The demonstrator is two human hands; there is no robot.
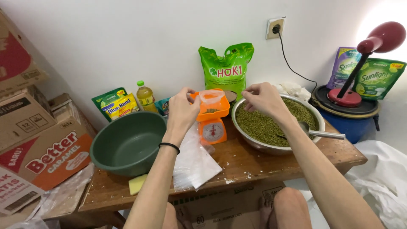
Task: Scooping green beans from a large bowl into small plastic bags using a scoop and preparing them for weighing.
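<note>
My left hand (182,111) grips the rim of a small clear plastic bag (211,97) that stands open in the tray of an orange kitchen scale (212,127). A few green beans lie in the bag. My right hand (265,99) hovers over a large metal bowl (254,146) full of green mung beans (263,125), fingers pinched together; whether beans are between them I cannot tell. A metal spoon (320,133) rests in the beans at the bowl's right side. A stack of flat clear plastic bags (195,163) lies on the wooden table (254,163) below the scale.
An empty green basin (127,144) sits at the table's left, a yellow sponge (137,183) by its front. A green rice sack (227,70), an oil bottle (145,96) and pouches line the wall. Cardboard boxes (46,157) stand left. A blue bucket (349,118) with a red lamp is right.
</note>
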